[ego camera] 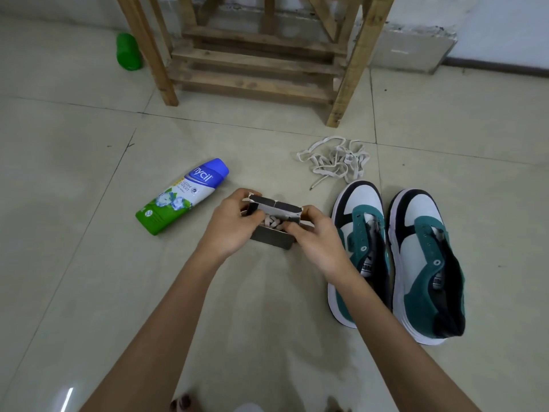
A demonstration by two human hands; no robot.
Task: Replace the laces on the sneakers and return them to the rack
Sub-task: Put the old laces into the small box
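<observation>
A small dark cardboard box (271,237) stands on the floor in the middle, its flaps open and pale new laces (272,225) showing inside. My left hand (230,224) grips the box's left flap. My right hand (315,236) pinches the right flap, its fingers reaching in at the laces. Two white, teal and black sneakers stand side by side to the right, without laces: the left sneaker (361,248) beside my right wrist, the right sneaker (424,263) further out. A tangled heap of old white laces (335,160) lies beyond them.
A wooden rack (261,55) with slatted shelves stands at the back. A powder bottle with a blue cap (184,196) lies to the left of the box. A green bottle (128,51) lies by the rack's left leg. Pale floor tiles all around.
</observation>
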